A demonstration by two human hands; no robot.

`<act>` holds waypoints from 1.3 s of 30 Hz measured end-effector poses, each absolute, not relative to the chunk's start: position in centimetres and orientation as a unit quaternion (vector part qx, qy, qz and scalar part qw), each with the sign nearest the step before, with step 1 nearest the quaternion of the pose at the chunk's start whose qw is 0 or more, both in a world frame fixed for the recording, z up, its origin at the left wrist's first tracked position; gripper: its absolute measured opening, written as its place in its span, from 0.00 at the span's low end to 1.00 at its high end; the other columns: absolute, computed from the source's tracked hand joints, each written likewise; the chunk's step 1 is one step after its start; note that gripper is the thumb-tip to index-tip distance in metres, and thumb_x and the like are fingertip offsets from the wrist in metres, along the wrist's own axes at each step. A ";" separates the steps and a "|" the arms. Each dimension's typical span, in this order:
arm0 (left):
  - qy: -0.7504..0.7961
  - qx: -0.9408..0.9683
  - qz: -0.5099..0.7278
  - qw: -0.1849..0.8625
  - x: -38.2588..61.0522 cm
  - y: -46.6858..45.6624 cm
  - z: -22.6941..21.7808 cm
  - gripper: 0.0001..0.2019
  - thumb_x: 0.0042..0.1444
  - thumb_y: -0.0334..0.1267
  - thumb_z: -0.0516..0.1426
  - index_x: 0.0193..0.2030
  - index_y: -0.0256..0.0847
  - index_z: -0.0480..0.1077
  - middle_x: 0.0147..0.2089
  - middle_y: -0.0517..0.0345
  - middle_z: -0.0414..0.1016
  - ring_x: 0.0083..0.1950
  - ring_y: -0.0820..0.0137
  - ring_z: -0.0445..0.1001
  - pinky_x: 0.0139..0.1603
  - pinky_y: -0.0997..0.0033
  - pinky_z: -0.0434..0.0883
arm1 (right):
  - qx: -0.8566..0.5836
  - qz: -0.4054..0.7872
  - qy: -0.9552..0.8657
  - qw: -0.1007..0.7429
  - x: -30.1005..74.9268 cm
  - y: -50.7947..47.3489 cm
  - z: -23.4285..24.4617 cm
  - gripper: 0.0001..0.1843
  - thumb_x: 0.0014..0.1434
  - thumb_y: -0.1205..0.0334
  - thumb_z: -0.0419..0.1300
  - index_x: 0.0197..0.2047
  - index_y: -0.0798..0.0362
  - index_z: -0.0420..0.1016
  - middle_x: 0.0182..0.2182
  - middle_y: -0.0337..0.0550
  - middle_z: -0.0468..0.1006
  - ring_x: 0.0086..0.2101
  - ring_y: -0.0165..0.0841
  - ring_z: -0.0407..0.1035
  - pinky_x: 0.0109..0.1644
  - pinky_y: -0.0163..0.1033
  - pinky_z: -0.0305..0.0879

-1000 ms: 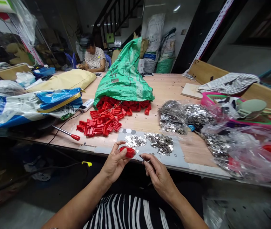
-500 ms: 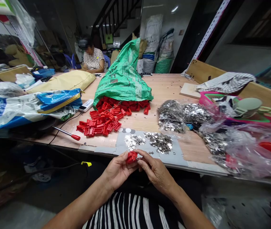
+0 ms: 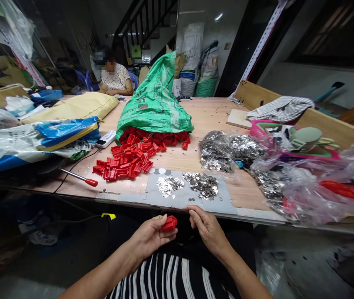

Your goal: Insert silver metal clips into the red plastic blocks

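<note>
My left hand (image 3: 150, 236) is closed round a small red plastic piece (image 3: 169, 223), held just below the table's front edge. My right hand (image 3: 206, 226) is a little to its right, fingers curled in a pinch; what it pinches, if anything, is too small to see. On the grey mat (image 3: 183, 197) in front lie two small heaps of shiny metal parts (image 3: 200, 184). Further back, loose red plastic pieces (image 3: 127, 160) spill from a green sack (image 3: 153, 104).
Clear bags of metal parts (image 3: 226, 151) lie at the right, more plastic bags (image 3: 313, 187) beyond. A red-handled screwdriver (image 3: 79, 177), a white remote (image 3: 104, 139) and blue-white sacks (image 3: 36, 139) lie left. Another person (image 3: 113, 79) sits at the far end.
Both hands have dropped lower and nearer my body. They met around the red piece half a second ago; now the right hand has drawn slightly away from it.
</note>
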State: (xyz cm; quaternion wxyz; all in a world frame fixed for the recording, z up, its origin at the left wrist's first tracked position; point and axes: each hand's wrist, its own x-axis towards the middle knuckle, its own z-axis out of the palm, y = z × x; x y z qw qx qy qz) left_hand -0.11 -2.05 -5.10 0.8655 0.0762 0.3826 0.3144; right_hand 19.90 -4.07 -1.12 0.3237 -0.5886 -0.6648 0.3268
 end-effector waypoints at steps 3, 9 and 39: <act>0.453 0.087 0.270 0.845 -0.6 -1.4 -7.4 0.07 0.51 0.34 0.63 0.34 0.34 0.70 0.35 0.48 0.79 0.36 0.62 0.79 0.51 0.60 0.68 | -0.645 0.258 -0.647 0.315 21.5 -4.1 -1.6 0.17 0.66 0.51 0.47 0.44 0.51 0.72 0.31 0.41 0.77 0.31 0.33 0.72 0.38 0.36 0.66; 0.506 0.115 0.257 0.815 -0.4 -0.1 -10.0 0.11 0.50 0.25 0.57 0.42 0.35 0.70 0.40 0.51 0.78 0.39 0.67 0.78 0.49 0.65 0.68 | -0.679 0.127 -0.671 0.268 22.7 -2.6 -2.6 0.13 0.63 0.59 0.50 0.46 0.51 0.71 0.44 0.47 0.78 0.43 0.38 0.73 0.46 0.42 0.68; 0.576 0.716 0.385 0.084 -2.2 13.7 -2.6 0.07 0.49 0.30 0.61 0.37 0.42 0.74 0.57 0.45 0.68 0.69 0.50 0.47 0.67 0.44 0.30 | -0.685 0.083 -0.663 0.291 23.6 -1.2 -4.9 0.14 0.62 0.47 0.48 0.40 0.45 0.69 0.36 0.41 0.83 0.31 0.40 0.78 0.27 0.37 0.68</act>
